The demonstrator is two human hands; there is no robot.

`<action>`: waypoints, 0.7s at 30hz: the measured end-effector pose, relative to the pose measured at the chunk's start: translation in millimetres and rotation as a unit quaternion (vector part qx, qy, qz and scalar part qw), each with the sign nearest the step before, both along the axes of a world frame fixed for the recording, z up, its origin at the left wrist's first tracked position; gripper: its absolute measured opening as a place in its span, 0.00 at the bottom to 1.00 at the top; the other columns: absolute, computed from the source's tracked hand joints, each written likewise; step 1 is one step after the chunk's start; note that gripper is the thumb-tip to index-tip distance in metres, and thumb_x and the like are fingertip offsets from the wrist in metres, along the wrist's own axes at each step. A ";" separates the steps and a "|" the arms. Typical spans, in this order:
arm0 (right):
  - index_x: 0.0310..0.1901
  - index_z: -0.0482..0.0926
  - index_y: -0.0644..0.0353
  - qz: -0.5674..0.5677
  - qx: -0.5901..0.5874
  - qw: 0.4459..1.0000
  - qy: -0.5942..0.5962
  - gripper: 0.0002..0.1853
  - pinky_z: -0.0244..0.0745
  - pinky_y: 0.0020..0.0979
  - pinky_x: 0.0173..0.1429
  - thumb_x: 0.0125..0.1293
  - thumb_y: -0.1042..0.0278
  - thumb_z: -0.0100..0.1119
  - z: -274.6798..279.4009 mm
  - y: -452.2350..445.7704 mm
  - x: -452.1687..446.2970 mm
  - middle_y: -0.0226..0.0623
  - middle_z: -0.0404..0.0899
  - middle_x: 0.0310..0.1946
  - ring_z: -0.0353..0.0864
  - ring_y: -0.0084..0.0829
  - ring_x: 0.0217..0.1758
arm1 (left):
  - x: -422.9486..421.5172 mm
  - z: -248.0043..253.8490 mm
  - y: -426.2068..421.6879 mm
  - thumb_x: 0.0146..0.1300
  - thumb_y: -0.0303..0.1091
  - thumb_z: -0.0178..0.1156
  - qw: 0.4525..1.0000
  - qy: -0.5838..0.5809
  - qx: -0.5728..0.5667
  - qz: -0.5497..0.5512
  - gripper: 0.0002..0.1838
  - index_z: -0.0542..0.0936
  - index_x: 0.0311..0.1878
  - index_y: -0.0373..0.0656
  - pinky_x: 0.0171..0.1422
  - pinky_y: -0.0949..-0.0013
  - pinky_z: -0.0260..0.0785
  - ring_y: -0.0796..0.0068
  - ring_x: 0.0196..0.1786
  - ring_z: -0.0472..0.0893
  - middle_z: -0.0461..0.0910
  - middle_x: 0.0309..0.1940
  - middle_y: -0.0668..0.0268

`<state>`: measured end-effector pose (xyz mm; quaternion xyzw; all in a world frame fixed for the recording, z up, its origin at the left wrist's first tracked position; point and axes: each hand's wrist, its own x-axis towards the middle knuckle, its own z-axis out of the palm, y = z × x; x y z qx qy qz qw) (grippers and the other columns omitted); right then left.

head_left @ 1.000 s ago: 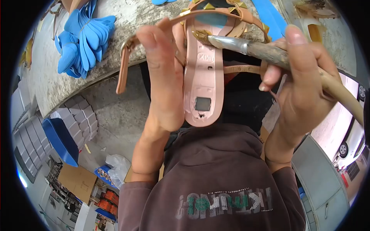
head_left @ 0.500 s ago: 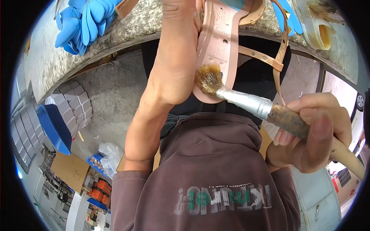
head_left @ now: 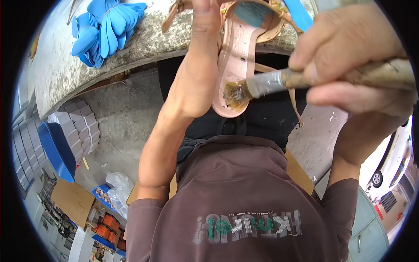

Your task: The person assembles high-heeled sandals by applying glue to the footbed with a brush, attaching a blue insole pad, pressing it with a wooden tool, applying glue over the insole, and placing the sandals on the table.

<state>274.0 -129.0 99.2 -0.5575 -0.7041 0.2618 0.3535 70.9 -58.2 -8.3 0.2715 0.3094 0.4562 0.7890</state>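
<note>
My left hand point(head_left: 198, 76) is closed on the left side of a pink sandal point(head_left: 239, 56), keeping it over the worktop's near edge, sole face up with the heel end towards me. Some of its fingers pass out of view at the top. A light-blue patch point(head_left: 251, 16) covers the sole's front part. In my right hand point(head_left: 349, 52) is a thick glue brush point(head_left: 266, 84), gripped by its wooden handle. The brown, wet-looking bristles press on the heel area. Tan straps point(head_left: 294, 102) hang to the right of the sandal.
Bundled blue sole-shaped pieces point(head_left: 113, 26) lie on the stained worktop point(head_left: 161, 30), and another blue piece point(head_left: 299, 13) is at the right. Down on the left are stacked white boxes point(head_left: 80, 126), a blue tray point(head_left: 56, 150), a cardboard box point(head_left: 72, 198) and a plastic bag point(head_left: 120, 187).
My right hand has risen and turned over, knuckles now up, with the brush still in it. The bristles have shifted from the heel's left edge towards its middle and right.
</note>
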 end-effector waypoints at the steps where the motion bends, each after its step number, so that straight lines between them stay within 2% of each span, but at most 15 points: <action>1: 0.36 0.77 0.64 0.000 0.002 1.000 -0.014 0.17 0.70 0.23 0.34 0.62 0.55 0.66 7.0 -5.2 -2.2 0.47 0.76 0.36 0.74 0.25 0.28 | -1.7 -2.0 0.5 0.65 0.78 0.29 0.994 0.080 0.067 0.005 0.55 0.57 0.74 0.31 0.71 0.69 0.60 0.68 0.67 0.71 0.68 0.68 0.56; 2: 0.36 0.77 0.64 -0.002 0.004 1.000 -0.029 0.18 0.71 0.24 0.35 0.61 0.55 0.67 -7.9 48.7 57.0 0.47 0.76 0.37 0.75 0.26 0.29 | -2.2 -1.1 1.7 0.66 0.77 0.29 0.978 0.159 0.133 0.010 0.54 0.57 0.74 0.31 0.71 0.69 0.60 0.68 0.67 0.70 0.67 0.68 0.55; 3: 0.36 0.78 0.63 -0.003 0.007 0.999 -0.045 0.18 0.71 0.24 0.36 0.61 0.54 0.68 -4.2 38.5 101.1 0.47 0.76 0.38 0.75 0.26 0.30 | -2.3 6.5 -2.3 0.67 0.75 0.29 0.981 0.159 0.109 0.005 0.53 0.56 0.74 0.32 0.70 0.67 0.61 0.69 0.66 0.71 0.69 0.66 0.55; 5: 0.36 0.78 0.62 -0.001 0.016 0.997 -0.080 0.20 0.72 0.24 0.39 0.59 0.52 0.70 1.5 61.5 33.3 0.46 0.76 0.39 0.76 0.27 0.32 | 13.7 -8.8 -19.1 0.65 0.78 0.26 0.910 0.311 0.177 0.209 0.56 0.53 0.75 0.31 0.71 0.65 0.60 0.67 0.66 0.70 0.68 0.66 0.54; 6: 0.37 0.78 0.62 0.004 0.023 0.995 -0.098 0.20 0.73 0.25 0.41 0.59 0.51 0.71 7.8 70.3 28.7 0.46 0.76 0.40 0.76 0.28 0.33 | -8.3 -6.1 -12.4 0.61 0.82 0.24 0.978 0.183 0.093 0.025 0.60 0.48 0.76 0.32 0.73 0.64 0.58 0.65 0.69 0.67 0.63 0.70 0.54; 7: 0.38 0.80 0.60 0.254 0.030 0.961 0.101 0.23 0.68 0.23 0.38 0.60 0.45 0.67 1.0 79.5 43.7 0.45 0.77 0.44 0.76 0.27 0.33 | -4.7 -3.7 -14.9 0.59 0.84 0.23 0.986 0.139 0.067 0.066 0.61 0.49 0.76 0.33 0.73 0.63 0.57 0.65 0.69 0.66 0.62 0.70 0.55; 8: 0.40 0.82 0.58 0.481 0.026 0.828 0.288 0.26 0.64 0.20 0.36 0.62 0.38 0.64 -17.4 83.7 56.9 0.45 0.78 0.47 0.75 0.26 0.33 | 0.8 -2.9 -20.4 0.57 0.85 0.22 0.989 0.094 0.040 0.106 0.63 0.49 0.76 0.34 0.73 0.63 0.57 0.65 0.69 0.66 0.62 0.71 0.56; 9: 0.37 0.85 0.53 0.291 0.105 0.911 0.271 0.26 0.77 0.26 0.38 0.57 0.35 0.65 -32.6 33.3 44.1 0.52 0.81 0.45 0.81 0.32 0.32 | 3.4 -3.5 -23.4 0.55 0.86 0.21 0.985 0.100 0.018 0.137 0.64 0.48 0.77 0.35 0.73 0.64 0.57 0.68 0.68 0.66 0.63 0.69 0.59; 10: 0.37 0.84 0.60 0.128 0.198 0.958 0.162 0.25 0.78 0.25 0.33 0.56 0.41 0.70 -41.6 5.9 16.4 0.52 0.83 0.40 0.82 0.31 0.27 | 7.3 -5.5 -26.5 0.55 0.86 0.20 0.984 0.085 0.005 0.155 0.64 0.47 0.77 0.36 0.73 0.65 0.57 0.69 0.68 0.65 0.64 0.68 0.59; 12: 0.37 0.83 0.65 0.135 0.213 0.967 0.041 0.20 0.80 0.27 0.31 0.56 0.55 0.75 -45.9 -11.2 9.4 0.52 0.84 0.39 0.85 0.35 0.30 | 8.8 -14.6 -28.3 0.55 0.86 0.19 0.986 0.095 0.028 0.135 0.63 0.43 0.78 0.37 0.72 0.67 0.56 0.70 0.67 0.65 0.64 0.68 0.61; 13: 0.37 0.83 0.65 0.125 0.216 0.967 0.044 0.20 0.80 0.27 0.31 0.56 0.55 0.75 -44.8 -10.6 3.1 0.52 0.84 0.39 0.85 0.35 0.30 | 12.3 -18.5 -29.8 0.58 0.83 0.21 0.985 0.072 0.040 0.154 0.60 0.39 0.78 0.36 0.68 0.68 0.60 0.72 0.62 0.67 0.65 0.65 0.61; 14: 0.37 0.83 0.67 0.112 0.200 0.973 0.011 0.17 0.82 0.29 0.33 0.54 0.62 0.75 -40.8 -9.7 -5.3 0.53 0.84 0.40 0.85 0.38 0.33 | 15.2 -21.4 -31.1 0.62 0.80 0.22 0.983 0.050 0.054 0.168 0.57 0.36 0.78 0.36 0.63 0.69 0.64 0.75 0.58 0.70 0.66 0.63 0.61; 15: 0.37 0.82 0.69 0.094 0.183 0.978 -0.022 0.15 0.83 0.31 0.36 0.53 0.69 0.76 -40.1 -9.9 -14.9 0.53 0.84 0.40 0.86 0.40 0.36 | 14.7 -23.2 -29.5 0.59 0.82 0.22 0.984 0.055 0.071 0.152 0.60 0.34 0.77 0.36 0.65 0.67 0.64 0.73 0.58 0.71 0.66 0.63 0.60; 17: 0.38 0.82 0.69 0.060 0.174 0.981 -0.053 0.13 0.84 0.32 0.40 0.53 0.75 0.74 -51.1 4.2 -36.0 0.53 0.84 0.41 0.86 0.42 0.38 | 16.9 -22.6 -32.8 0.57 0.83 0.21 0.984 0.078 0.046 0.152 0.61 0.33 0.77 0.36 0.67 0.67 0.62 0.70 0.62 0.70 0.65 0.65 0.58; 21: 0.33 0.76 0.70 0.080 0.329 0.936 -0.100 0.10 0.70 0.31 0.23 0.49 0.78 0.66 -116.0 77.9 -46.7 0.41 0.73 0.28 0.74 0.35 0.24 | 25.2 -17.3 -35.9 0.56 0.84 0.20 0.983 0.076 0.038 0.162 0.62 0.26 0.76 0.37 0.72 0.62 0.58 0.62 0.69 0.66 0.64 0.69 0.51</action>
